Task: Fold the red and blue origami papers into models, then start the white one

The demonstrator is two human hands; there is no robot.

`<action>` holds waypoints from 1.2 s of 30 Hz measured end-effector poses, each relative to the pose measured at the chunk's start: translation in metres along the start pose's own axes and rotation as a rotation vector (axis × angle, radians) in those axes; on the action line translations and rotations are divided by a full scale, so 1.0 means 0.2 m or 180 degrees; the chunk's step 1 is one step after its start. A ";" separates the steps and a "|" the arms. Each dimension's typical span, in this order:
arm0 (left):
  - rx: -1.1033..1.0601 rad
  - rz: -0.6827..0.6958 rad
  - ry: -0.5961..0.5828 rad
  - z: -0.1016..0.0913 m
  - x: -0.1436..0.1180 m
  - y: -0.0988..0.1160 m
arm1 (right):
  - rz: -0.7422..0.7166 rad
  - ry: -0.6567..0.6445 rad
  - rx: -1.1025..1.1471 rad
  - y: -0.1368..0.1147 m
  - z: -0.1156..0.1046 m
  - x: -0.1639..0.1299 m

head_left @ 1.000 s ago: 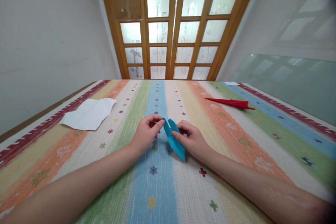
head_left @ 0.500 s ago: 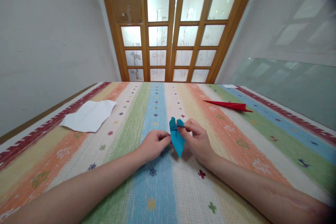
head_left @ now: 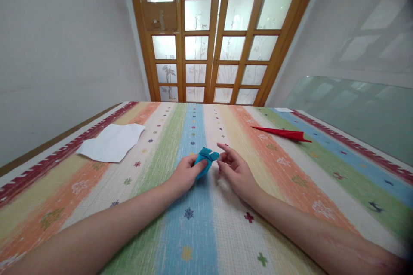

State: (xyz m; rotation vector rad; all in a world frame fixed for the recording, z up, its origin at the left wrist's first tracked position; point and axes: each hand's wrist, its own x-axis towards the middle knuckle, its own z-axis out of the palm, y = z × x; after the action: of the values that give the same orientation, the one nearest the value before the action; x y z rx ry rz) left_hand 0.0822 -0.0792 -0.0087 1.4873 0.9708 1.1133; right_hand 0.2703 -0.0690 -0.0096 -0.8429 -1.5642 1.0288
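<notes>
A small folded piece of blue paper (head_left: pixel 204 160) is pinched in my left hand (head_left: pixel 186 173), just above the striped tablecloth (head_left: pixel 200 232) near the middle of the table. Its upper tips point away from me. My right hand (head_left: pixel 235 172) sits right beside it with fingers spread, fingertips close to the paper's right tip but apart from it, holding nothing.
A crumpled white sheet (head_left: pixel 111 142) lies at the left of the table. A long folded red paper (head_left: pixel 283 133) lies at the far right. Wooden glazed doors (head_left: pixel 213 38) stand behind the table, a glass panel (head_left: pixel 355 107) to the right.
My right hand has let go of the blue paper and opened. My left hand has taken hold of the paper and tipped it over to the left.
</notes>
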 end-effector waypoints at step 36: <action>0.0009 -0.1077 -0.0579 0.01 0.02 0.03 | 0.1148 -0.0355 0.0623 0.06 -0.08 0.06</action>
State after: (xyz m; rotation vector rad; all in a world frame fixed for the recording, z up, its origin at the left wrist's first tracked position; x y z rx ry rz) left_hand 0.0852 -0.0771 -0.0032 1.3391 1.0486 0.7214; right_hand 0.2827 -0.0510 -0.0144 -0.9642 -1.4018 1.4851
